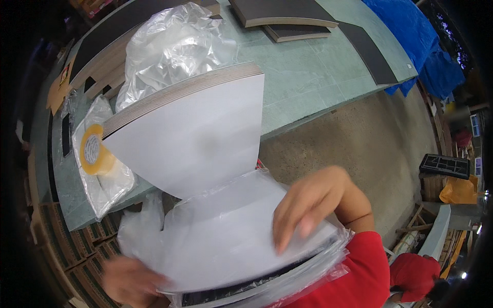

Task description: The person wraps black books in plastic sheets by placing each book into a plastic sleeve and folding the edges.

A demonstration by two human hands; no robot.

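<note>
A clear plastic bag (308,267) lies close against me, with a white sheet (221,241) and a dark layer showing at its near edge. My right hand (310,205) is over the right part of the sheet, its bent fingers pointing down and somewhat apart, with nothing seen between them. At the bag's left edge is my left hand (133,282), smeared by motion, so its fingers cannot be made out. Just beyond the bag, a thick stack of boards (205,118) with a white face rests at the green table's near edge.
On the green table (303,77) lie crumpled clear plastic (174,46), a yellow tape roll (92,149) on folded plastic, and dark boards (282,10). A blue tarp (411,36) hangs at the far right. Another person in red (413,274) is at the lower right.
</note>
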